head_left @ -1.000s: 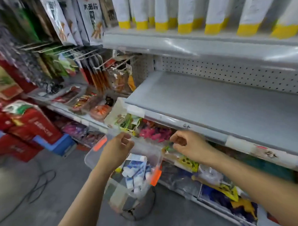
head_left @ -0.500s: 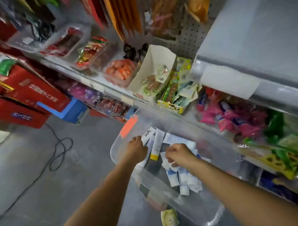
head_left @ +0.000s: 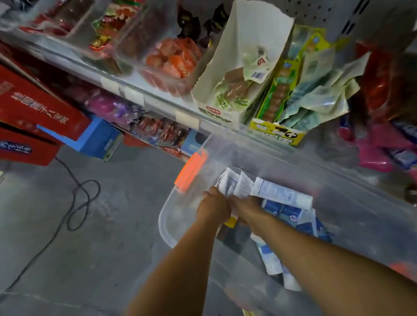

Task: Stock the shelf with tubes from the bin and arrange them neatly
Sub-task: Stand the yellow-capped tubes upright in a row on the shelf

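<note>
Dim, flat light with muted colours and no hard shadows. Motion blur smears the clear bin (head_left: 273, 155) and the packets (head_left: 377, 147) at the right edge (the floor (head_left: 111, 244) is sharper); wide-angle curvature bends the shelf (head_left: 134, 94) rail.

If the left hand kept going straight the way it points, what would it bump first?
Probably the white tubes bunched just ahead of the left hand inside the clear bin; it may already touch them.

Hands (head_left: 214, 208): you are using two.
Clear bin (head_left: 168, 232): you are facing one.
Orange latches (head_left: 191, 170): two are showing.
Tubes (head_left: 282, 195): several, blurring together.
</note>
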`<control>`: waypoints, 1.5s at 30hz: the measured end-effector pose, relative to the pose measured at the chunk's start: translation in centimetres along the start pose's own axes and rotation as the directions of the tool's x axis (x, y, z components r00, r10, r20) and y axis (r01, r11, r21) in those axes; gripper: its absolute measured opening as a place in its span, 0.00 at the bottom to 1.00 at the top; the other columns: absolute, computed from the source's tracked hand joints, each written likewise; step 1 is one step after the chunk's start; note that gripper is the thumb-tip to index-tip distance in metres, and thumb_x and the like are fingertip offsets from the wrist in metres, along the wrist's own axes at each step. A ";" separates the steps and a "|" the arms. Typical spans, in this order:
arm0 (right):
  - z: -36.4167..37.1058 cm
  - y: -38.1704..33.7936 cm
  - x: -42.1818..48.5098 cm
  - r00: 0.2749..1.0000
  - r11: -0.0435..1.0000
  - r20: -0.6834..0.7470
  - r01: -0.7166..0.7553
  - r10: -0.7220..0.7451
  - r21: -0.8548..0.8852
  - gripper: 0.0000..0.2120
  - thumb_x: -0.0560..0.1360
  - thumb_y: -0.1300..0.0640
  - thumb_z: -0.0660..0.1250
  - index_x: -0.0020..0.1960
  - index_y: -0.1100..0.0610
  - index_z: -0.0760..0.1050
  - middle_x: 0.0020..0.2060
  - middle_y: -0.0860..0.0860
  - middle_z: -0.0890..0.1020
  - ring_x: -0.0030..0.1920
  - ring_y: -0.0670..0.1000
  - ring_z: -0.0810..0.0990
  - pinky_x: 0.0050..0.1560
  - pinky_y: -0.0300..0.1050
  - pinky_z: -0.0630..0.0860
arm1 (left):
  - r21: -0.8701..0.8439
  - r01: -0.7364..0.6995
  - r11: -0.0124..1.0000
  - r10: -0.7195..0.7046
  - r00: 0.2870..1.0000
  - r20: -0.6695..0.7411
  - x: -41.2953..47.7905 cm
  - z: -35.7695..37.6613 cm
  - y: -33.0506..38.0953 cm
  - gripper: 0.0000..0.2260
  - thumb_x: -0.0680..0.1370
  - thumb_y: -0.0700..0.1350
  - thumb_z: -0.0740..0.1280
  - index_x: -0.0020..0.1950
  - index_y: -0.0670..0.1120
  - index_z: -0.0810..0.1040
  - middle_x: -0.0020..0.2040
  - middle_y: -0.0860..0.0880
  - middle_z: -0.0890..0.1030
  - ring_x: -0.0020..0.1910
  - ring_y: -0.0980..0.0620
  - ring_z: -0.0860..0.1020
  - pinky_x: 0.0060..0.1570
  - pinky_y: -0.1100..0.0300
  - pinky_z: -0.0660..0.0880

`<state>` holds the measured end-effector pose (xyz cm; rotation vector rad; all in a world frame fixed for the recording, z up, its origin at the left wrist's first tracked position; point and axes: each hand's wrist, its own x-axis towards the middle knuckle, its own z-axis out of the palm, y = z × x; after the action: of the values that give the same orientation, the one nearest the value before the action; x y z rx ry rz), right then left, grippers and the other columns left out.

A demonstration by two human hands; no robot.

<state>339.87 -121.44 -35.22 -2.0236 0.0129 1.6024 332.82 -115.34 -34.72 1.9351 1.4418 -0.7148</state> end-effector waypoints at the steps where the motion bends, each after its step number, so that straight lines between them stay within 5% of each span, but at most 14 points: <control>1: -0.1 0.0 -0.1 1.000 1.000 0.010 -0.006 0.006 0.011 0.13 0.79 0.53 0.64 0.37 0.56 0.70 0.33 0.51 0.73 0.31 0.48 0.72 0.32 0.39 0.71 | -0.120 0.035 0.992 -0.029 0.998 0.052 0.1 -0.3 -0.1 0.25 0.80 0.50 0.62 0.70 0.37 0.60 0.68 0.39 0.68 0.67 0.39 0.70 0.62 0.52 0.68; 4: -0.9 0.5 -1.5 0.990 0.990 0.108 -0.099 0.087 0.105 0.11 0.79 0.48 0.61 0.48 0.56 0.74 0.39 0.56 0.80 0.36 0.52 0.77 0.33 0.44 0.76 | -0.404 0.099 0.909 -0.012 0.977 0.212 -0.8 -1.0 0.0 0.32 0.69 0.56 0.69 0.66 0.39 0.69 0.64 0.41 0.76 0.62 0.42 0.76 0.56 0.56 0.73; 9: -4.1 1.5 -6.0 0.988 0.976 0.154 -0.045 0.012 0.213 0.13 0.77 0.46 0.59 0.47 0.54 0.77 0.37 0.57 0.81 0.37 0.55 0.78 0.36 0.46 0.76 | -0.721 0.113 0.684 0.046 0.979 0.197 -6.3 -0.8 1.4 0.10 0.75 0.46 0.67 0.53 0.43 0.78 0.49 0.41 0.82 0.48 0.42 0.81 0.55 0.45 0.79; 15: -11.8 3.3 -15.0 0.989 0.980 0.076 0.113 -0.127 0.161 0.15 0.77 0.46 0.61 0.45 0.57 0.77 0.31 0.57 0.78 0.27 0.53 0.76 0.24 0.37 0.68 | -0.889 0.107 0.445 0.030 0.990 0.135 -17.6 -0.1 6.4 0.04 0.78 0.38 0.61 0.47 0.41 0.76 0.39 0.41 0.78 0.32 0.45 0.77 0.30 0.58 0.75; 18: -17.5 5.5 -21.1 0.975 0.975 0.083 0.199 -0.207 0.098 0.17 0.69 0.47 0.67 0.47 0.61 0.77 0.32 0.60 0.78 0.24 0.53 0.74 0.23 0.36 0.65 | -0.926 0.063 0.372 0.070 0.993 0.096 -24.8 1.4 10.2 0.06 0.79 0.37 0.60 0.47 0.42 0.77 0.38 0.42 0.79 0.34 0.46 0.78 0.31 0.57 0.77; 20: -21.8 7.5 -25.0 0.960 0.963 0.089 0.260 -0.265 0.068 0.22 0.65 0.48 0.68 0.53 0.62 0.75 0.33 0.60 0.79 0.24 0.53 0.75 0.23 0.36 0.65 | -0.944 0.025 0.328 0.120 0.990 0.068 -29.6 2.7 12.9 0.07 0.80 0.39 0.60 0.53 0.40 0.76 0.38 0.42 0.80 0.34 0.46 0.79 0.32 0.56 0.78; 25: -33.2 14.2 -35.7 0.911 0.911 0.014 0.412 -0.412 0.031 0.06 0.74 0.54 0.63 0.44 0.55 0.77 0.30 0.54 0.77 0.25 0.51 0.74 0.23 0.37 0.67 | -0.956 -0.142 0.255 0.252 0.965 -0.077 -42.5 6.5 20.5 0.08 0.80 0.37 0.59 0.57 0.46 0.72 0.39 0.43 0.80 0.28 0.51 0.81 0.25 0.56 0.78; 29: -41.4 19.6 -43.1 0.853 0.854 -0.015 0.521 -0.521 -0.003 0.08 0.73 0.54 0.64 0.49 0.54 0.78 0.37 0.55 0.78 0.32 0.51 0.75 0.28 0.38 0.70 | -0.899 -0.315 0.303 0.351 0.914 -0.202 -51.1 9.5 26.7 0.22 0.68 0.46 0.68 0.61 0.47 0.74 0.49 0.37 0.82 0.43 0.39 0.83 0.37 0.40 0.81; 34: -49.4 24.1 -52.6 0.749 0.747 -0.018 0.658 -0.662 -0.096 0.14 0.74 0.62 0.68 0.58 0.53 0.73 0.48 0.56 0.82 0.40 0.54 0.81 0.33 0.47 0.77 | -0.842 -0.464 0.275 0.475 0.827 -0.301 -60.6 11.4 33.2 0.12 0.79 0.36 0.62 0.58 0.50 0.74 0.45 0.46 0.83 0.36 0.52 0.83 0.31 0.55 0.79; 37: -52.9 25.7 -57.1 0.682 0.687 -0.091 0.715 -0.726 -0.129 0.17 0.72 0.64 0.68 0.60 0.55 0.73 0.50 0.55 0.82 0.45 0.56 0.84 0.34 0.46 0.80 | -0.755 -0.593 0.279 0.553 0.742 -0.379 -65.1 11.5 35.7 0.14 0.78 0.39 0.64 0.60 0.54 0.72 0.53 0.49 0.83 0.48 0.53 0.83 0.46 0.51 0.81; 40: -55.3 26.2 -61.1 0.612 0.635 -0.177 0.759 -0.771 -0.144 0.20 0.71 0.63 0.69 0.63 0.57 0.72 0.54 0.54 0.81 0.51 0.54 0.82 0.46 0.50 0.83 | -0.684 -0.680 0.264 0.609 0.668 -0.428 -68.7 10.5 38.0 0.17 0.76 0.43 0.66 0.64 0.53 0.70 0.56 0.50 0.82 0.54 0.49 0.81 0.54 0.45 0.79; 45: -58.2 25.3 -67.2 0.444 0.484 -0.309 0.873 -0.841 -0.063 0.20 0.72 0.66 0.70 0.62 0.57 0.71 0.54 0.55 0.79 0.49 0.54 0.80 0.46 0.52 0.83 | -0.601 -0.780 0.175 0.651 0.550 -0.523 -73.1 7.7 41.5 0.14 0.78 0.43 0.65 0.62 0.51 0.68 0.54 0.45 0.79 0.46 0.48 0.81 0.40 0.53 0.81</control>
<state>364.13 -189.10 22.83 -1.6793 -0.7109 0.5916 353.38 -176.22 20.01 1.5924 0.4881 0.5255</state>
